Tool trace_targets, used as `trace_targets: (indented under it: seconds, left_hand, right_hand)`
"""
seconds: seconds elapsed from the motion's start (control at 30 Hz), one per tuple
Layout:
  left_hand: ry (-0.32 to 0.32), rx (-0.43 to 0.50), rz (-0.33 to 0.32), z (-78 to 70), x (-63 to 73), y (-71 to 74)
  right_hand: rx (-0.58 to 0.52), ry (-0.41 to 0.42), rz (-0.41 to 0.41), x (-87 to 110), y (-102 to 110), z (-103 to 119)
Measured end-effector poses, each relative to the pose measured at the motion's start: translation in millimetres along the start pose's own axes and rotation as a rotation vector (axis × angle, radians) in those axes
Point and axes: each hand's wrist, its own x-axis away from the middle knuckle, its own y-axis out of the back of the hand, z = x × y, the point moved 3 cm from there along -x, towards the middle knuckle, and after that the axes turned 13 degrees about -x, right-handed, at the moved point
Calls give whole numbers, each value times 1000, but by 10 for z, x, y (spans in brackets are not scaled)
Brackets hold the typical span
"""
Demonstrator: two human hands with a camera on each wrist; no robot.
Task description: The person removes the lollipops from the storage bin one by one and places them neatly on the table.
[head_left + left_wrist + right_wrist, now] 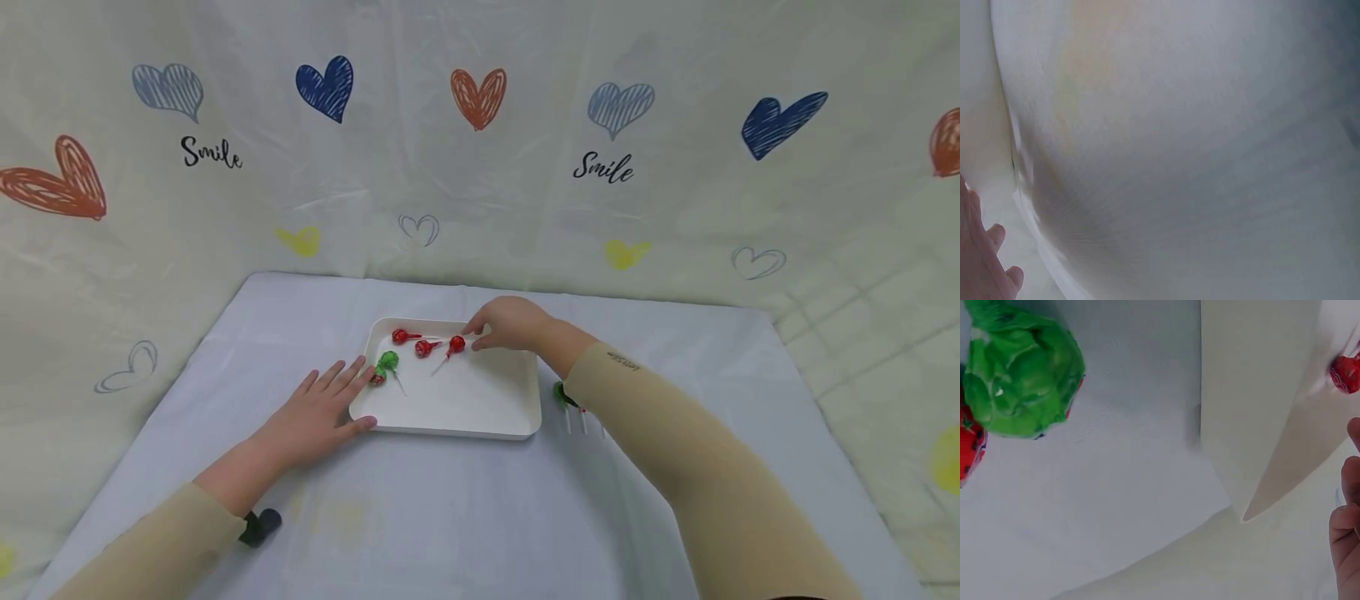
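Observation:
A white tray lies on the table with several wrapped lollipops in it. Three red lollipops are spread along its far side, and a green lollipop lies at the left beside a red-and-green one. My left hand rests at the tray's left edge, fingers spread and thumb by the near corner. Over the far rim reaches my right hand, its fingertips just right of the nearest red lollipop. In the right wrist view its fingers are apart from that lollipop and hold nothing.
Right of the tray, a green lollipop and others lie with white sticks toward me, partly hidden by the right sleeve. A white cloth covers the table. Behind it hangs a curtain printed with hearts.

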Motion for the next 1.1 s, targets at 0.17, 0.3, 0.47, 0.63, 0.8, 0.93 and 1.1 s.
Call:
trace_targets:
  seconds: [0.17, 0.3, 0.47, 0.63, 0.8, 0.93, 1.1]
  left_hand:
    - [-8, -2, -8, 1, 7, 10]
    - [-13, -4, -11, 7, 5, 14]
    - [-13, -9, -2, 11, -2, 8]
    - [-15, -3, -1, 6, 0, 18]
    - [-19, -3, 1, 5, -1, 25]
    - [-15, -6, 3, 12, 1, 23]
    - [-15, -3, 5, 24, -2, 10]
  right_hand:
    - [50, 4, 22, -115, -66, 60]
    - [77, -9, 38, -189, -109, 97]
    - [99, -53, 49, -239, -136, 134]
    - [113, -69, 56, -260, -152, 155]
    - [55, -61, 65, -262, -173, 164]
    - [11, -27, 95, -236, -196, 186]
    - [-21, -5, 135, -170, -222, 192]
